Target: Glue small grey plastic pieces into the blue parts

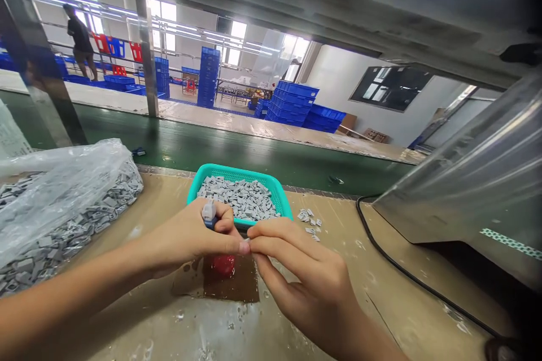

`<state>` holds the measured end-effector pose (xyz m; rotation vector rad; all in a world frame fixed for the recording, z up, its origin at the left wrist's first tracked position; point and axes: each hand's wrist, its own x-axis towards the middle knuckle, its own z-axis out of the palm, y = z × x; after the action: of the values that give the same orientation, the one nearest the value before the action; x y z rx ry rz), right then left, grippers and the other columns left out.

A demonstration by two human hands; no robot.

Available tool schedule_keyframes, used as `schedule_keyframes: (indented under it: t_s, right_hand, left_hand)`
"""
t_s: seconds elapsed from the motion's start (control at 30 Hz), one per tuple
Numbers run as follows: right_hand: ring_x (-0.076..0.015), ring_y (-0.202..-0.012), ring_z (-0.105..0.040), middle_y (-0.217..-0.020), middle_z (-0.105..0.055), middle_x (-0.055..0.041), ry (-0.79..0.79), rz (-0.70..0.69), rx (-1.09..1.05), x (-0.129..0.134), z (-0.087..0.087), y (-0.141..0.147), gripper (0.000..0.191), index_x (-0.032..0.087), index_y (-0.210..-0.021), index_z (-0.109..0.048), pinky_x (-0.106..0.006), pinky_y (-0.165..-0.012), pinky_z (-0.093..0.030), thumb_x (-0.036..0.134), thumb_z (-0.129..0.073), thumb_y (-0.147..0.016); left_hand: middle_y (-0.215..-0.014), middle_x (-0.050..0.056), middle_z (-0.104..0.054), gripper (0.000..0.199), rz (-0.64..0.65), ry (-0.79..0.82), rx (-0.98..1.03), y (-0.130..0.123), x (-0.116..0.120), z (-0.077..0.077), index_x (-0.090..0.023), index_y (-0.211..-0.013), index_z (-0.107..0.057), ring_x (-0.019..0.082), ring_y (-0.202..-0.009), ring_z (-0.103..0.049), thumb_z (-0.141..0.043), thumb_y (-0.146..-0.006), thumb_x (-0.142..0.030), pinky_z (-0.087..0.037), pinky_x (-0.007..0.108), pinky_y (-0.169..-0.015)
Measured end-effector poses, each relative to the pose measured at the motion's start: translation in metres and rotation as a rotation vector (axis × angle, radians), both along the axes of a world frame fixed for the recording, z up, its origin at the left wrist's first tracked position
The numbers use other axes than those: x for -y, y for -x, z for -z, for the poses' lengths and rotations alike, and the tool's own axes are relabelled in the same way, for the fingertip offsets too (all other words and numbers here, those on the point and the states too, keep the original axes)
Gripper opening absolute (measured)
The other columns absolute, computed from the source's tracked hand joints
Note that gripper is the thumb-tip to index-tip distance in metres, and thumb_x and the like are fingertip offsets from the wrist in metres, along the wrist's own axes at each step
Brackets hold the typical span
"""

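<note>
My left hand (pixel 192 237) is closed around a small tool with a grey top and dark blue body (pixel 209 212), which pokes up by the curled fingers. Its thumb meets the fingertips of my right hand (pixel 305 271), and a tiny grey piece (pixel 247 240) shows between them. Both hands are in front of a turquoise basket (pixel 279 194) holding many small grey plastic parts (pixel 241 196). Below the hands, a red object (pixel 223 264), partly hidden, lies on a wet brown patch (pixel 232 287).
A clear bag (pixel 84 180) of grey parts lies at the left. Loose parts (pixel 310 217) are scattered right of the basket. A black cable (pixel 406 271) curves along the right. Behind runs a green conveyor (pixel 254 152); blue crates (pixel 292 101) and a person (pixel 80 39) are farther back.
</note>
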<state>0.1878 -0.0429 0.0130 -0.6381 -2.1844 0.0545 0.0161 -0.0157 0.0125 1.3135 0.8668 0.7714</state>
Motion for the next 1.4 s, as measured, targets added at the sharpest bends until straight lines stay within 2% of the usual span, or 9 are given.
schedule_keyframes:
  t_s: [0.23,0.47,0.53,0.63,0.7,0.77,0.87,1.07,1.4]
  right_hand:
    - [-0.0163,-0.081,-0.053,-0.084,-0.057,-0.0092,-0.079,-0.103,0.09,0.003,0.0,-0.003,0.023,0.01,-0.088,-0.057,-0.029,-0.07,-0.048,-0.007,-0.049,-0.074]
    - [-0.0123,-0.074,-0.053,-0.081,-0.055,-0.0061,0.085,-0.061,0.009,0.012,-0.002,-0.002,0.019,0.012,-0.083,-0.058,-0.023,-0.065,-0.047,-0.003,-0.05,-0.075]
    - [-0.0117,-0.074,-0.054,-0.08,-0.055,-0.0048,0.129,-0.037,-0.008,0.012,-0.001,-0.005,0.018,0.014,-0.08,-0.057,-0.021,-0.065,-0.046,-0.001,-0.049,-0.075]
    - [-0.0116,-0.071,-0.054,-0.077,-0.056,-0.0025,0.211,0.024,0.011,0.011,0.008,-0.015,0.017,0.016,-0.076,-0.056,-0.021,-0.063,-0.045,0.001,-0.049,-0.074]
    - [-0.0125,-0.069,-0.054,-0.075,-0.057,-0.0017,0.279,0.069,0.05,0.011,0.019,-0.022,0.017,0.017,-0.074,-0.055,-0.023,-0.061,-0.044,0.002,-0.048,-0.073]
    - [-0.0141,-0.067,-0.053,-0.071,-0.057,-0.0015,0.337,0.11,0.097,0.011,0.032,-0.028,0.018,0.018,-0.071,-0.055,-0.024,-0.059,-0.044,0.002,-0.046,-0.072]
    - [-0.016,-0.069,-0.052,-0.069,-0.058,-0.0022,0.397,0.163,0.137,0.012,0.049,-0.032,0.019,0.018,-0.068,-0.055,-0.026,-0.06,-0.044,0.001,-0.046,-0.069]
    - [-0.0165,-0.069,-0.051,-0.068,-0.059,-0.0025,0.405,0.168,0.11,0.012,0.061,-0.03,0.019,0.017,-0.067,-0.059,-0.028,-0.062,-0.044,0.002,-0.048,-0.07]
    - [-0.0166,-0.068,-0.054,-0.069,-0.061,-0.0025,0.38,0.193,0.054,0.01,0.065,-0.032,0.018,0.018,-0.067,-0.061,-0.029,-0.063,-0.045,0.005,-0.049,-0.071]
  left_hand:
    - [-0.06,-0.002,-0.052,0.043,0.118,0.013,0.008,0.007,-0.002,0.0,-0.016,-0.053,-0.027,0.006,-0.056,-0.041,-0.069,-0.061,-0.023,-0.028,0.019,-0.051]
    - [-0.064,-0.001,-0.055,0.041,0.208,0.062,0.034,0.003,0.001,0.003,-0.016,-0.055,-0.028,0.007,-0.058,-0.044,-0.068,-0.062,-0.024,-0.032,0.021,-0.054]
    - [-0.062,-0.004,-0.05,0.035,0.185,0.054,0.039,0.003,0.001,0.001,-0.016,-0.058,-0.032,0.006,-0.055,-0.04,-0.066,-0.064,-0.023,-0.03,0.02,-0.053]
    - [-0.06,-0.006,-0.043,0.021,0.055,0.072,0.076,0.005,-0.001,-0.002,-0.017,-0.067,-0.041,0.005,-0.054,-0.035,-0.062,-0.067,-0.022,-0.026,0.019,-0.05]
    - [-0.067,-0.005,-0.048,0.016,-0.034,0.12,0.141,0.007,-0.004,-0.003,-0.017,-0.074,-0.046,0.006,-0.059,-0.039,-0.059,-0.065,-0.014,-0.029,0.018,-0.054]
    - [-0.077,-0.003,-0.053,0.024,-0.086,0.177,0.197,0.009,-0.005,-0.004,-0.016,-0.078,-0.05,0.006,-0.066,-0.044,-0.053,-0.058,-0.004,-0.033,0.018,-0.059]
    - [-0.08,0.001,-0.057,0.028,-0.065,0.247,0.236,0.009,-0.007,-0.002,-0.013,-0.08,-0.055,0.008,-0.073,-0.051,-0.048,-0.056,0.0,-0.038,0.02,-0.07]
    - [-0.086,0.003,-0.06,0.019,0.003,0.232,0.271,0.007,-0.007,0.002,-0.014,-0.087,-0.06,0.01,-0.083,-0.057,-0.055,-0.07,-0.007,-0.04,0.022,-0.082]
    - [-0.086,0.001,-0.061,0.017,0.034,0.085,0.112,0.008,-0.004,0.001,-0.016,-0.087,-0.059,0.008,-0.076,-0.054,-0.062,-0.07,-0.014,-0.039,0.019,-0.068]
